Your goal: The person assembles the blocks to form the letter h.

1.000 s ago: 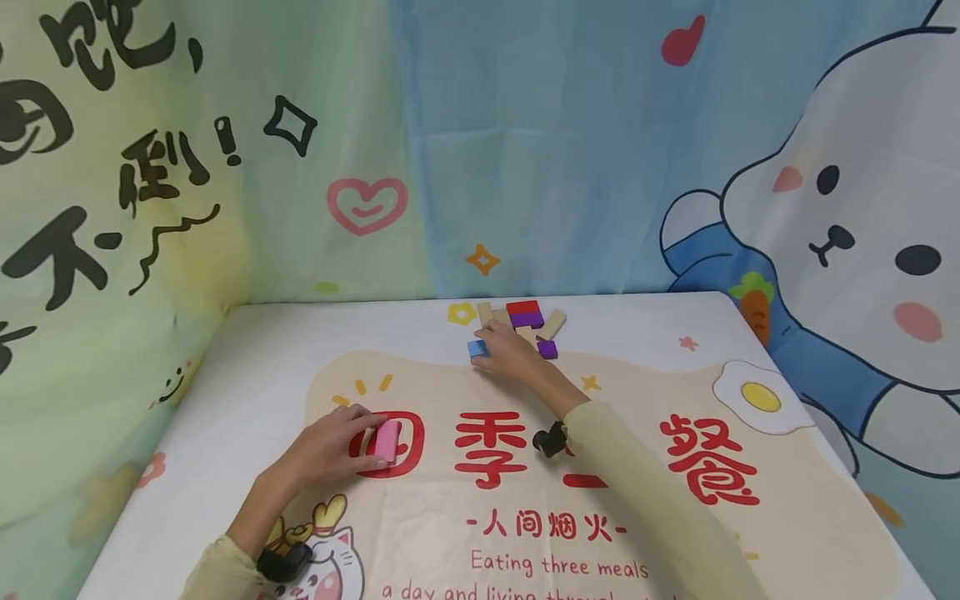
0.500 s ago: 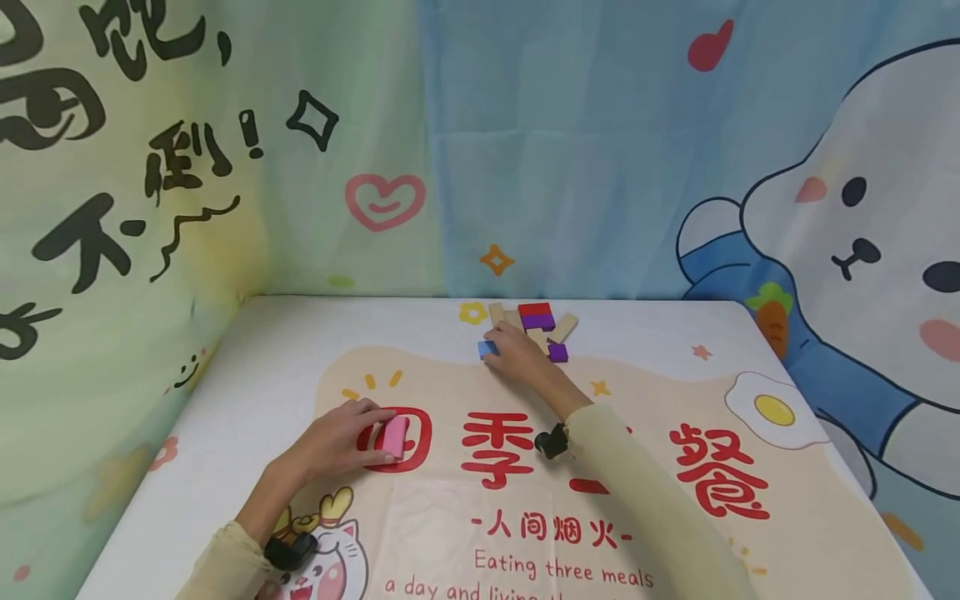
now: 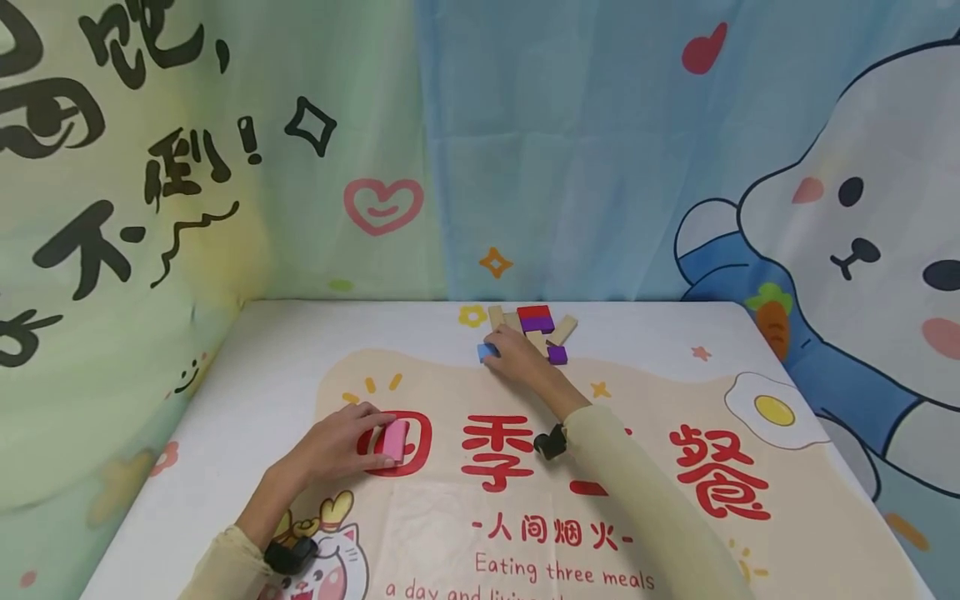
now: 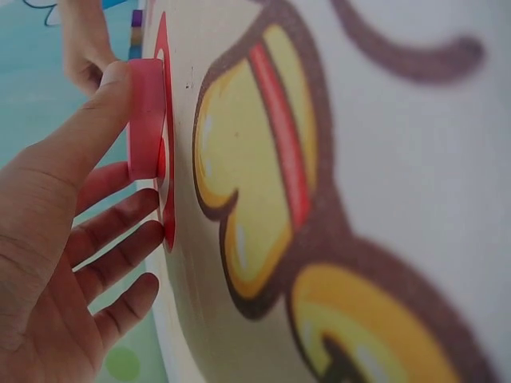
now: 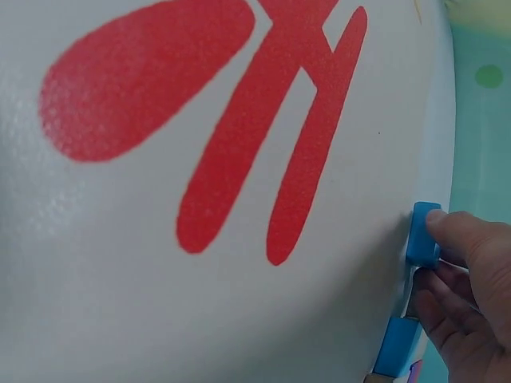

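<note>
My left hand point(image 3: 337, 440) pinches a pink block point(image 3: 394, 442) between thumb and fingers over the red printed character on the cloth's left side. From the left wrist view, this pink block point(image 4: 146, 120) stands against the printed surface, with the thumb on one side and the lower fingers spread loosely. Farther back, my right hand point(image 3: 519, 353) pinches a small blue block point(image 3: 487, 353) at the near left of a block pile. In the right wrist view the thumb presses on that blue block point(image 5: 423, 234); a second blue block point(image 5: 398, 347) lies close by the fingers.
Behind and beside the right hand lie a red block point(image 3: 534, 312), purple blocks point(image 3: 557, 355) and several plain wooden blocks point(image 3: 562, 330). A printed cloth point(image 3: 420, 533) covers the table, and a decorated curtain point(image 3: 585, 167) hangs along its back edge.
The head view has shifted slightly, moving the scene a little to the right. Both hands keep their places and hold the same blocks.
</note>
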The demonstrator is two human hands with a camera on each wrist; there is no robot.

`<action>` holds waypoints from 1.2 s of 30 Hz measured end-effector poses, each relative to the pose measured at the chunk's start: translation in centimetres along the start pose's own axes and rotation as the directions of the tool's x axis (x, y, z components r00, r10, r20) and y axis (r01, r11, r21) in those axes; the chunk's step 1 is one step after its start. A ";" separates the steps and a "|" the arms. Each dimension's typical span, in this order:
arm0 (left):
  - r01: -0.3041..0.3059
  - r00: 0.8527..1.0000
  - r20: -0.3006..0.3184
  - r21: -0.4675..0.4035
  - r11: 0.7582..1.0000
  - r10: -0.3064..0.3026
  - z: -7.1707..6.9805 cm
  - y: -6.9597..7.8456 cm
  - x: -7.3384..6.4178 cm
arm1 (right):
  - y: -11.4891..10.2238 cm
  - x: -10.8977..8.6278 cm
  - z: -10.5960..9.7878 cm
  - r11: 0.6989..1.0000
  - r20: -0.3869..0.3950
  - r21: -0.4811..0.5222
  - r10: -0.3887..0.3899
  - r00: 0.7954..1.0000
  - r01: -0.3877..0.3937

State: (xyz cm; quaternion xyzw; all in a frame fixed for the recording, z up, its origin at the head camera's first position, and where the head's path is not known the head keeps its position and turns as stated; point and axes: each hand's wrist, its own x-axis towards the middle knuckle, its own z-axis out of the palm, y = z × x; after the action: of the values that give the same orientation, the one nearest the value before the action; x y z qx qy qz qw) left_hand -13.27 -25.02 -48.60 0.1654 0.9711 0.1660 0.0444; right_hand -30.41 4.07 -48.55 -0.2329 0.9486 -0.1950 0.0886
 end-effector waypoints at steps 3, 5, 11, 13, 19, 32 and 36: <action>0.005 1.000 0.004 0.001 1.000 -0.005 0.1 0.1 0.0 | 0.1 0.0 0.1 1.000 0.005 0.008 -0.001 1.000 0.001; 0.002 1.000 0.001 0.000 1.000 -0.002 0.1 0.1 0.0 | 0.3 0.0 0.1 1.000 0.002 0.011 -0.007 1.000 0.007; -0.002 1.000 -0.007 -0.006 1.000 0.002 0.2 0.1 -0.1 | 0.5 0.1 0.4 0.999 -0.006 0.015 -0.031 1.000 0.031; -0.003 1.000 -0.008 -0.005 1.000 0.003 0.3 0.1 -0.1 | 0.4 0.1 0.5 0.999 -0.007 0.018 -0.034 0.999 0.034; -0.006 1.000 -0.011 -0.006 1.000 0.006 0.4 0.0 -0.3 | -0.7 0.1 0.6 0.996 -0.035 0.062 -0.063 0.997 0.065; -0.009 1.000 -0.015 0.003 1.000 0.009 0.3 -0.1 -0.1 | -5.8 -0.5 1.0 0.949 -0.032 0.162 -0.268 0.963 0.269; -0.014 1.000 -0.017 0.009 1.000 0.014 0.2 -0.1 0.0 | -7.6 -1.0 1.2 0.937 0.013 0.164 -0.315 0.949 0.309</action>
State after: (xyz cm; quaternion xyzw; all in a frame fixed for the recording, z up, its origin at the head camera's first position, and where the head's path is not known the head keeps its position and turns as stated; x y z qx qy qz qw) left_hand -13.27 -25.03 -48.83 0.1708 0.9710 0.1635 0.0342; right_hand -26.10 -2.02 -46.48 -0.3763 0.8790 -0.2776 0.0934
